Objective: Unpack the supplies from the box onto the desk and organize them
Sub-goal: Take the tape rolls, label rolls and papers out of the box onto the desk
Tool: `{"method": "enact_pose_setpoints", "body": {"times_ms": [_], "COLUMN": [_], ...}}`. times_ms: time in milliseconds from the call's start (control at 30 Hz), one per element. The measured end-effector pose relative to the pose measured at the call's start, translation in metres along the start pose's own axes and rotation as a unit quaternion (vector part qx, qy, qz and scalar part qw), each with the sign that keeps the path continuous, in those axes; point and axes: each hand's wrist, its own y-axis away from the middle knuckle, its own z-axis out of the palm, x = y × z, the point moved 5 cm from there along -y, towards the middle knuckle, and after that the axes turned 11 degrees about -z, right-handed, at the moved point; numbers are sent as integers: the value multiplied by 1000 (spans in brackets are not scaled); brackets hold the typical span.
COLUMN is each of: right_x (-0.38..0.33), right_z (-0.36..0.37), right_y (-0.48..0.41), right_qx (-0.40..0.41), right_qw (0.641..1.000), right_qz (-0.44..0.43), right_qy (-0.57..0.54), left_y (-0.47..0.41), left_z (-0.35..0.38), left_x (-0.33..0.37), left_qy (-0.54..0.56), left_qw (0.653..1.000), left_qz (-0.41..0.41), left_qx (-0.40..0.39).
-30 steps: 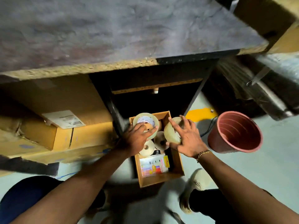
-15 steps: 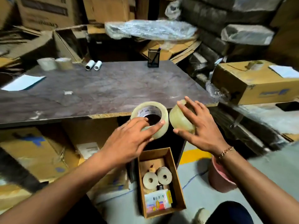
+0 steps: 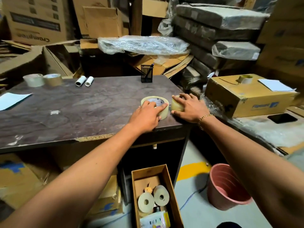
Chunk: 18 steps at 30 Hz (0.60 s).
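Note:
A clear tape roll (image 3: 156,102) lies flat on the dark desk (image 3: 82,109) near its front right corner, with my left hand (image 3: 146,117) gripping it from the near side. Beside it on the right stands a second, smaller tape roll (image 3: 175,105), held by my right hand (image 3: 189,107) at the desk's right edge. On the floor below, the open cardboard box (image 3: 171,183) holds two paper rolls (image 3: 153,198), a small packet and other small items.
At the desk's back left sit two tape rolls (image 3: 42,79) and two small white rolls (image 3: 84,80); a mesh pen holder (image 3: 146,73) stands at the back, a sheet of paper (image 3: 11,100) at the left. A pink bucket (image 3: 228,186) stands right of the box. Cartons surround the desk.
Both hands lifted the two tape rolls out of the floor box, carried them up over the desk edge and set them down on the desk's front right corner.

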Motion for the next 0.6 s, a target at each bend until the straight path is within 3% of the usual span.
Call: {"method": "enact_pose_setpoints", "body": {"times_ms": [167, 267, 333, 400, 500, 600], "right_x": [-4, -26, -48, -68, -94, -113], "right_z": [-5, -27, -27, -9, 56, 154], "right_y": [5, 43, 82, 115, 142, 156], "right_qx": [14, 188, 320, 387, 339, 196], "right_qw": [999, 978, 937, 901, 904, 945], "right_qz": [4, 3, -21, -39, -47, -26], "right_qy": [-32, -92, -142, -189, -258, -261], "left_y": [10, 46, 85, 120, 157, 176], "left_z": [11, 4, 7, 29, 96, 182], "left_x": [0, 7, 13, 15, 6, -19], "left_qy": [9, 26, 40, 66, 75, 64], "left_qw": [1000, 995, 980, 970, 982, 995], "left_qz": [1, 21, 62, 105, 128, 81], "left_qx": [14, 94, 185, 209, 115, -4]}}
